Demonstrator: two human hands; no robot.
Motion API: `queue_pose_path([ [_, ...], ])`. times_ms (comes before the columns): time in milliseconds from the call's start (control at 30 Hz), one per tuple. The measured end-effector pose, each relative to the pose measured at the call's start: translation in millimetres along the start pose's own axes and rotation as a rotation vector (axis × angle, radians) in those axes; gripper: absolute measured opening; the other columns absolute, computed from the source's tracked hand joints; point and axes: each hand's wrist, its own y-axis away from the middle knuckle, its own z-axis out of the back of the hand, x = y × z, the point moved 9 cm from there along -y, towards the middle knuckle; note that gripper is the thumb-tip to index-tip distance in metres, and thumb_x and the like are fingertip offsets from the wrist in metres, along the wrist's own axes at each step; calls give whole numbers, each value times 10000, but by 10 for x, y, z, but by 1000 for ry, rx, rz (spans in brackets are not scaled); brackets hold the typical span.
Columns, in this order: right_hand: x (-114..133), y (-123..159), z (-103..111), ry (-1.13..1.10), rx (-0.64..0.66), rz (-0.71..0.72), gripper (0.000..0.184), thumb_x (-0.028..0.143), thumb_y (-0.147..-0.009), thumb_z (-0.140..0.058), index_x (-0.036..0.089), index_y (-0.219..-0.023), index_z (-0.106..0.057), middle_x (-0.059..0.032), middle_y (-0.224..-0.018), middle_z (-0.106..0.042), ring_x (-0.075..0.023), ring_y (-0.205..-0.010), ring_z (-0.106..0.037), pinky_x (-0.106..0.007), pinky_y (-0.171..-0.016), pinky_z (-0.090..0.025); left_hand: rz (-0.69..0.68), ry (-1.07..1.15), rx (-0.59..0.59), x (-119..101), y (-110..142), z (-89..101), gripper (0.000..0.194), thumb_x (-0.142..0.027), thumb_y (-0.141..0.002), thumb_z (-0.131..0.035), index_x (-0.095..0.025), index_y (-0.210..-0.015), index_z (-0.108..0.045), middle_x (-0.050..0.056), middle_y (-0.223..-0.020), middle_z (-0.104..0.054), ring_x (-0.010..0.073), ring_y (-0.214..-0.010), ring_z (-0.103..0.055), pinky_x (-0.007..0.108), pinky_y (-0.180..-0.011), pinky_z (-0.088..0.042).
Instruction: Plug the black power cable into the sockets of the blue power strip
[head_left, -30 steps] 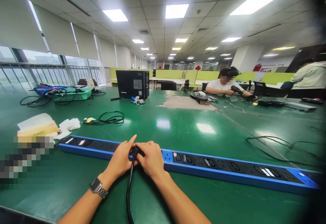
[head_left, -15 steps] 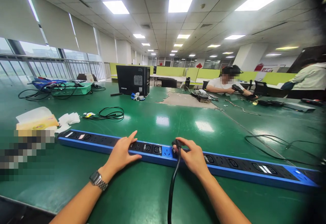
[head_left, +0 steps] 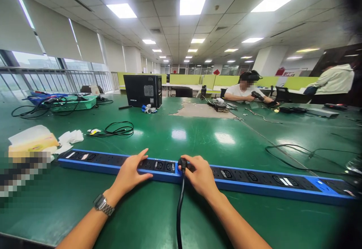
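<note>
1. Right hand (head_left: pixel 199 174) pinches the plug (head_left: pixel 183 163) at the blue section (head_left: pixel 177 170) of the strip (head_left: pixel 243 185); lining-up seems in hand.
2. Left hand (head_left: pixel 129 171), fingers wide, spans the strip on the surface (head_left: pixel 141 211).
3. Pushing calls for matched pins.

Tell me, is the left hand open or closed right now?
Open: the left hand's thumb and fingers are spread apart, with nothing gripped between them, over the blue-edged power strip.
</note>
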Motion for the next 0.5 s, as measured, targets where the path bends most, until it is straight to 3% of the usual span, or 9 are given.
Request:
queue_pose_path([
  [300, 149, 20, -27, 119, 42, 46, 239, 350, -835, -622, 283, -1047, -711, -35, -805, -681, -209, -813, -569, -343, -755, -427, -6, 2, 1, -20, -1, 10, 809, -353, -727, -782, -266, -1426, -385, 68, -1215, -674, 275, -1127, -602, 463, -994, -455],
  [500, 235, 98, -28, 186, 21, 153, 255, 312, -853, -600, 264, -1091, -678, -58, -882, -693, -221, -865, -552, -392, -818, -416, -63, 27, -27, -133, -16, -1, 542, -394, -787, -723, -234, -1278, -562, 88, -1249, -646, 284, -1147, -588, 469, -1012, -449],
])
